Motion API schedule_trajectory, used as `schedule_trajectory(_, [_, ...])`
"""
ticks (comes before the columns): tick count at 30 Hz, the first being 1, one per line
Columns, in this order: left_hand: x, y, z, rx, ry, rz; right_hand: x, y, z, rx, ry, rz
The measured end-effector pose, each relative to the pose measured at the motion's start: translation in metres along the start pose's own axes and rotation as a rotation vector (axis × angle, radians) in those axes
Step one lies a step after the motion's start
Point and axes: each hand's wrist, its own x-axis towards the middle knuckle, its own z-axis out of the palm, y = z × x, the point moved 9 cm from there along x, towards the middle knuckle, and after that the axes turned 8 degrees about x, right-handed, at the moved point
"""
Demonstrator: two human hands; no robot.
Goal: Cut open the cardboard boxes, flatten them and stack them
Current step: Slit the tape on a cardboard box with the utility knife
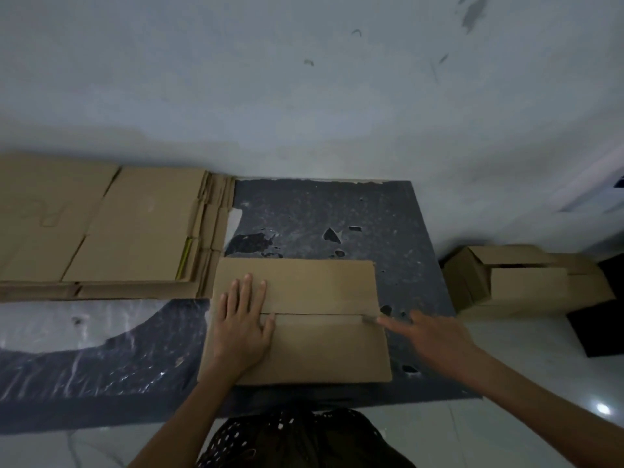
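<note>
A brown cardboard box (320, 349) lies closed on a dark mat (337, 214) on the floor, right in front of the person. The left hand (241, 329) lies flat on the left part of the box, with its fingers straight and spread apart, and it holds nothing. A thin dark slit (317, 314) runs across the top of the box, from the left hand's fingers to the box's right edge. The right hand (429, 336) is at the right end of that slit. It is blurry, and a small grey bit (369, 319) shows at its fingertips, but I cannot tell what that is or whether the fingers are pinching it. To the left of the box, touching its far corner, lies a pile of flat cardboard (101, 231); its left side is cut off by the picture edge. To the right of the box, off the mat, sit more boxes (526, 282) with their flaps partly up. Behind the box is a pale wall (304, 79). Just below the box, some spotted cloth (297, 437) shows, cut off at the bottom.
</note>
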Motion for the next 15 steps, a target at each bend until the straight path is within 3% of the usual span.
schedule_trajectory(5, [0.012, 0.009, -0.012, -0.048, -0.011, 0.020, 0.005, -0.007, 0.010, 0.062, 0.029, 0.025])
schedule_trajectory(8, [0.037, 0.051, -0.026, -0.115, -0.029, 0.267, 0.007, -0.006, 0.014, 0.104, 0.031, 0.010])
schedule_trajectory(11, [0.058, 0.110, -0.037, -0.007, -0.056, 0.573, 0.006, -0.003, 0.024, 0.170, 0.035, -0.005])
schedule_trajectory(15, [0.077, 0.132, -0.020, 0.228, -0.249, 0.586, 0.000, 0.002, 0.028, 0.210, 0.006, -0.003])
